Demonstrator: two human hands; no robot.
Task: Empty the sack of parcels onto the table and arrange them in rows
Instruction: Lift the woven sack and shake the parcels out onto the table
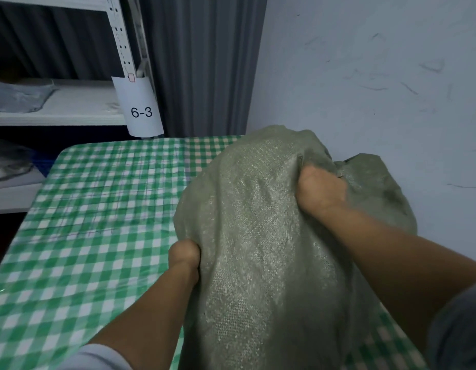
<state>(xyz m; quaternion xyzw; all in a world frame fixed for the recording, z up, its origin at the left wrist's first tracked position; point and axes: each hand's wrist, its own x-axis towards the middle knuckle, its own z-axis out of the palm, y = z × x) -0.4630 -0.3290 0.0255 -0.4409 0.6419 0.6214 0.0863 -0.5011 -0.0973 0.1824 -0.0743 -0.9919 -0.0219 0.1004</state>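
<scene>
Your tabletop (98, 209) is covered in a green-and-white checked cloth and runs back to a scuffed pale wall (365, 76) on the right. A grey curtain (202, 65) hangs behind its far edge. To the left stands a white shelf rack (71, 102) with a paper label (140, 110) reading "6-3" hanging from its post and crumpled bags on its shelves.

The green woven sack (258, 236) bulges on the right side of the tabletop, against the wall. Your left hand (184, 253) clutches its near left edge. Your right hand (319, 188) bunches the fabric near the top, its fingers buried in the folds.

What the sack holds is hidden by the weave, and its lower end is cut off at the bottom of the view.
</scene>
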